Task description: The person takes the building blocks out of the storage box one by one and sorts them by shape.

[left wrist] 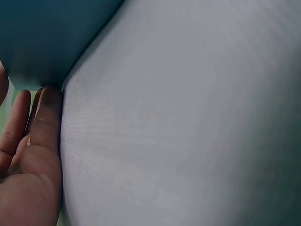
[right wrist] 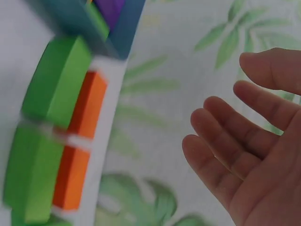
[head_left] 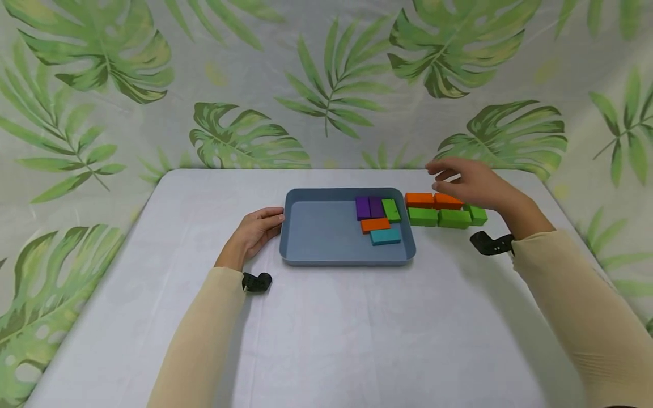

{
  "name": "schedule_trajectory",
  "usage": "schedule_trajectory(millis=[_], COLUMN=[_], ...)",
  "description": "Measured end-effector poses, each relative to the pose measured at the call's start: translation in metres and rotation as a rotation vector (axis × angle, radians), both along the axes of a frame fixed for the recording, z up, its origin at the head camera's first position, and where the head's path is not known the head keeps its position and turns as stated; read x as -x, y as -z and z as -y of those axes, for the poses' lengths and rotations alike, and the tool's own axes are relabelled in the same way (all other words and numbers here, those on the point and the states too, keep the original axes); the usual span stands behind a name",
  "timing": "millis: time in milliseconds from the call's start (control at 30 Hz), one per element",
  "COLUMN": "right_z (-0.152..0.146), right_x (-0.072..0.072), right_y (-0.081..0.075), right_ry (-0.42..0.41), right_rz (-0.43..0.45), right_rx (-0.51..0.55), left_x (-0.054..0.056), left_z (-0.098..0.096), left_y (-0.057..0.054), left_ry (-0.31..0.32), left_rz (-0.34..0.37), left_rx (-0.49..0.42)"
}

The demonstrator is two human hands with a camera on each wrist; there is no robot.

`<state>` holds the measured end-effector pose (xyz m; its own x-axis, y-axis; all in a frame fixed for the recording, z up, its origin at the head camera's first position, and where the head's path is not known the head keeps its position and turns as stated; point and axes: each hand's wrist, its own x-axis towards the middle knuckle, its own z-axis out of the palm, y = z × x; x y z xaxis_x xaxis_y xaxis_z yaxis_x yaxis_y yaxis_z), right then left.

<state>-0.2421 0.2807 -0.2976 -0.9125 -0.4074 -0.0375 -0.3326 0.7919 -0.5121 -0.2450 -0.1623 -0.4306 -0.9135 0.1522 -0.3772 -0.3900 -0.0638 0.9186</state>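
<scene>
A blue-grey tray (head_left: pixel 326 263) lies on the table with colored blocks at its right side. My left hand (head_left: pixel 259 231) is at the tray's left wall; in the left wrist view its fingers (left wrist: pixel 46 120) lie fairly straight, with their tips against the tray's side (left wrist: pixel 51 42). Held in the air over the blocks right of the tray, my right hand (head_left: pixel 471 180) has loosely bent fingers and nothing in them. Below it are two orange blocks (head_left: pixel 419 200) in a back row and three green blocks (head_left: pixel 422 217) in front. The right wrist view shows the bare palm (right wrist: pixel 263 183).
Inside the tray sit two purple blocks (head_left: pixel 363 208), a green block (head_left: pixel 391 210), an orange block (head_left: pixel 374 225) and a teal block (head_left: pixel 385 237). A white cloth covers the table (head_left: pixel 326 328). Behind it hangs a leaf-print curtain (head_left: pixel 352 153).
</scene>
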Motion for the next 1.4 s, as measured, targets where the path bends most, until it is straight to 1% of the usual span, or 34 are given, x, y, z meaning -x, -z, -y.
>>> schedule_trajectory(millis=[100, 200, 367, 533, 600, 800, 900, 1067, 1267, 1400], right_z=[0.020, 0.037, 0.061, 0.081, 0.086, 0.094, 0.100, 0.104, 0.112, 0.119], right_x=[0.002, 0.006, 0.015, 0.024, 0.028, 0.041, 0.046, 0.049, 0.049, 0.050], right_y=[-0.005, -0.004, 0.006, 0.018, 0.022, 0.030, 0.037, 0.048, 0.060, 0.067], right_ry=[-0.058, -0.102, -0.152, -0.221, -0.225, -0.218, -0.217, -0.203, -0.209, -0.217], right_rz=[-0.020, -0.017, 0.051, 0.076, 0.078, 0.103, 0.110, 0.126, 0.168, 0.149], right_rx=[0.002, 0.004, -0.002, -0.091, -0.121, -0.128, -0.152, -0.222, -0.273, -0.296], left_x=[0.000, 0.000, 0.000, 0.000, -0.001, -0.001, -0.001, -0.001, -0.001, -0.001], left_z=[0.000, 0.000, -0.001, -0.002, -0.003, -0.001, 0.000, -0.001, -0.002, -0.002], left_y=[-0.001, 0.000, 0.002, 0.001, 0.000, -0.001, -0.001, -0.002, -0.001, -0.001], left_ry=[0.000, -0.007, -0.011, -0.009, -0.010, -0.004, -0.004, -0.003, -0.008, -0.014], left_rz=[0.005, 0.010, 0.003, 0.001, 0.004, 0.001, -0.002, -0.006, -0.005, -0.005], left_rx=[-0.001, -0.005, 0.003, 0.003, -0.004, -0.010, -0.010, -0.004, -0.004, -0.010])
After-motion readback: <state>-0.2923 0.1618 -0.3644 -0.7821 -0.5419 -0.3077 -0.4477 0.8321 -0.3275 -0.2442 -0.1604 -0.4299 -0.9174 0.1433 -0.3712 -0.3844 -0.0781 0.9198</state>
